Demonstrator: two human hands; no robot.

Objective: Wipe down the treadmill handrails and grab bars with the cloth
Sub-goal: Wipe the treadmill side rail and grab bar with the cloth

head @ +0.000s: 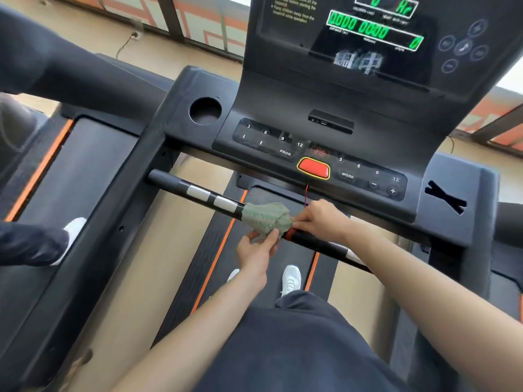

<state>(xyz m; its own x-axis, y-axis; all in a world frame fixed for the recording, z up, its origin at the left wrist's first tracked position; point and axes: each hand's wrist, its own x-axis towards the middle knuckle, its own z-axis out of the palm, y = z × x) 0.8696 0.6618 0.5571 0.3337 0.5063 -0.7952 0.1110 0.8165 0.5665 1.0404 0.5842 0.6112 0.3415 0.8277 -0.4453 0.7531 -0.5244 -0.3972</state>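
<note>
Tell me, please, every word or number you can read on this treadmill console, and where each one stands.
"PROG", with "3 6 9 12": left keypad.
"MODE", with "3 6 9 12": right keypad.
"0 Hr", "0000 0000", "0": green display.
Warning text, display captions, white logo: too blurred to read.

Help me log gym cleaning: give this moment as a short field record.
cloth: green, wrapped over the bar's middle
left hand: pinches cloth's lower end under bar
right hand: pinches cloth's right edge, beside red cord
pads: silver, left of cloth, uncovered
display: lit, green zeros
</note>
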